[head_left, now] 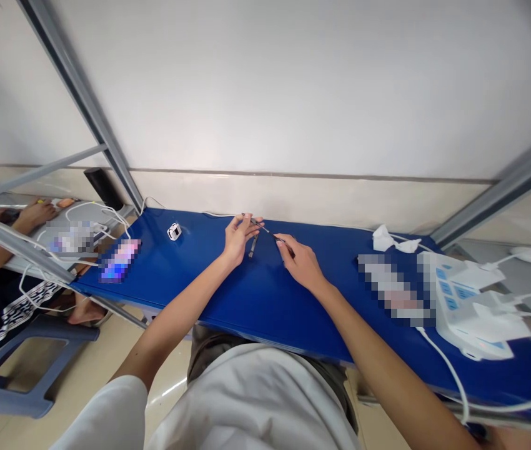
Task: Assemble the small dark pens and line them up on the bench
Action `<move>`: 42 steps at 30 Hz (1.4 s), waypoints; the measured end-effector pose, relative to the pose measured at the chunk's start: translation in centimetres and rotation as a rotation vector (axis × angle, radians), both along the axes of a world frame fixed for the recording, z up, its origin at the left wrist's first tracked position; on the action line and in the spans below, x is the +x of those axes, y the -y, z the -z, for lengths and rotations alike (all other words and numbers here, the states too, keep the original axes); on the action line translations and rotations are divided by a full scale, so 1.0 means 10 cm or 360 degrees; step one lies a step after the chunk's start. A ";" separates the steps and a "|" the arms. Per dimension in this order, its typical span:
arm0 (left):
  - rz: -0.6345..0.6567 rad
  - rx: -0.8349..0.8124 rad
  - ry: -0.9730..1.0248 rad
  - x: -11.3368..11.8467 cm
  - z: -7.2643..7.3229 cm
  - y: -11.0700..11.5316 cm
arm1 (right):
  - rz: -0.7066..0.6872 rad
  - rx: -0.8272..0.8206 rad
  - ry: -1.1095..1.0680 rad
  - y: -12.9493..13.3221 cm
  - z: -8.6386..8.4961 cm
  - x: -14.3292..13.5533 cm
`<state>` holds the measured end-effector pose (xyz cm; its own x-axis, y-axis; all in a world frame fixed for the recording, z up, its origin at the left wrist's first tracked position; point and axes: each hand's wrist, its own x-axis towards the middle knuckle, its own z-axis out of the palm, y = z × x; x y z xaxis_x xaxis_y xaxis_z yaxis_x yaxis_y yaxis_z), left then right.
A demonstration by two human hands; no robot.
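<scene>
My left hand is over the middle of the blue table, thumb and fingers closed on a thin dark stick-like piece that points down to the right. Close to its tip, my right hand grips a dark slim tool, mostly hidden by the fingers. The two tips nearly meet; whether they touch I cannot tell. Just right of my left hand, another thin dark piece slants down toward the table; its upper end is near my fingers.
A small white device and a blurred phone are on the left. At the right lie crumpled tissue, a blurred object and a white power strip with cables. A person sits at far left near a stool.
</scene>
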<state>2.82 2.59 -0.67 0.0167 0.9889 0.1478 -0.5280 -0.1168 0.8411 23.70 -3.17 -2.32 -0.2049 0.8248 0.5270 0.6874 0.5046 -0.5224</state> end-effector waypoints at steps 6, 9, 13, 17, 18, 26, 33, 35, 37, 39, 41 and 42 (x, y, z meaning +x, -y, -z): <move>0.0108 0.0022 -0.0104 0.05 0.01 0.05 | -0.0006 -0.0010 -0.0001 0.00 0.01 0.00; 0.0195 0.0009 -0.0139 0.07 0.00 0.08 | -0.0020 0.0018 -0.0006 -0.01 0.02 0.01; 0.0149 0.0006 -0.0122 0.07 0.01 0.07 | 0.0000 0.0008 0.0008 -0.02 0.04 0.00; 0.0032 0.0018 -0.0060 0.03 0.01 0.03 | 0.0019 -0.0023 -0.0014 -0.01 0.03 0.00; 0.0012 0.0020 -0.0052 0.01 0.00 0.02 | 0.0019 -0.0029 -0.0028 -0.01 0.03 0.00; -0.0050 0.0016 -0.0022 -0.02 -0.04 0.01 | 0.0020 -0.0043 -0.0060 -0.01 0.02 0.01; -0.0067 0.0005 -0.0043 -0.03 -0.05 0.02 | 0.0020 -0.0021 -0.0041 0.00 0.02 0.01; -0.0054 0.0022 -0.0053 -0.02 -0.05 0.01 | 0.0025 -0.0027 -0.0038 0.00 0.02 0.01; -0.0017 0.0046 -0.0074 0.00 -0.04 0.02 | 0.0025 -0.0034 -0.0040 0.00 0.02 0.01; 0.0045 0.0061 -0.0109 0.04 -0.02 0.04 | 0.0018 -0.0029 -0.0041 0.00 0.02 0.01; 0.0119 0.0061 -0.0130 0.08 -0.01 0.07 | 0.0015 -0.0022 -0.0049 -0.01 0.02 0.01; 0.0152 0.0059 -0.0133 0.09 0.00 0.08 | 0.0014 -0.0023 -0.0055 -0.01 0.02 0.01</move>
<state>3.76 1.76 -0.68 0.1240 0.9761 0.1786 -0.4665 -0.1015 0.8787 23.82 -3.08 -2.57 -0.1795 0.8342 0.5215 0.6730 0.4908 -0.5533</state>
